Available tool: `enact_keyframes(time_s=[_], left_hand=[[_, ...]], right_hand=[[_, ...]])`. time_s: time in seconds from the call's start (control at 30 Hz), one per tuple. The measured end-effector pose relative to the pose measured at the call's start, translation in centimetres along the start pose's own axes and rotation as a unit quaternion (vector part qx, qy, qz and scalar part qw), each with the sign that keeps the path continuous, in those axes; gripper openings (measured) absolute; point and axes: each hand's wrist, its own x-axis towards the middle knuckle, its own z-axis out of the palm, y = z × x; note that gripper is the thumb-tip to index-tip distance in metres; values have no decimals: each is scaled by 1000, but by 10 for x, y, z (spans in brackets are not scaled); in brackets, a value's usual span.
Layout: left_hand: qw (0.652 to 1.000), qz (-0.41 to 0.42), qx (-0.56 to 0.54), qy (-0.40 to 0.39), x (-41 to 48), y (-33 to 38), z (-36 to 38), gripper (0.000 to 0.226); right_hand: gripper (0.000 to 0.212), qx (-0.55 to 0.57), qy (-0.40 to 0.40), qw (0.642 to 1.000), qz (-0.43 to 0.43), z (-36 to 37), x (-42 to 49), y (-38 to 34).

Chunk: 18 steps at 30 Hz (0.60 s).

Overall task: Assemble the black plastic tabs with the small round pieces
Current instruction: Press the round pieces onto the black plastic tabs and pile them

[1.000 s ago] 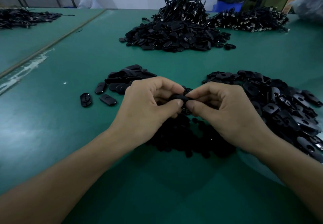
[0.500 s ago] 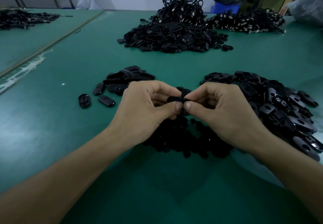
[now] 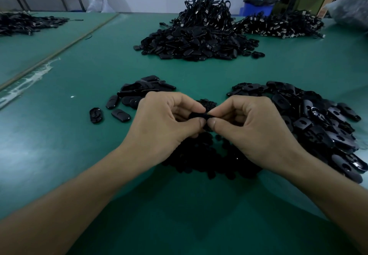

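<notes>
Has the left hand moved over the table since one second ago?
No. The left hand still pinches the black tab together with the right hand, at the same distance to the right of the nearest loose tab.

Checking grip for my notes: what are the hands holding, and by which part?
One black plastic tab: the left hand pinches its left end, the right hand its right end.
</notes>
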Motion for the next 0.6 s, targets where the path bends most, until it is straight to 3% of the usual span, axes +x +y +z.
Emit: enact_keyframes(time_s=[0.13, 0.23, 0.33, 0.43, 0.5, 0.6], left_hand=[[1000, 10, 15, 17, 1, -3, 1, 22], [998, 9, 12, 61, 5, -9, -4, 23], [992, 1, 5, 130, 15, -16, -18, 23], [981, -16, -6, 194, 24, -26, -37, 24], [977, -25, 15, 210, 28, -34, -46, 24], [976, -42, 53, 208, 30, -45, -54, 22]], right_hand=[[15, -15, -6, 1000, 7, -2, 2, 2], [21, -127, 9, 992, -2, -5, 2, 4], [32, -318, 21, 948, -2, -14, 2, 6], [40, -447, -9, 891, 77, -20, -2, 6], [41, -480, -36, 869, 110, -21, -5, 4], [39, -486, -45, 866, 105, -21, -6, 1]])
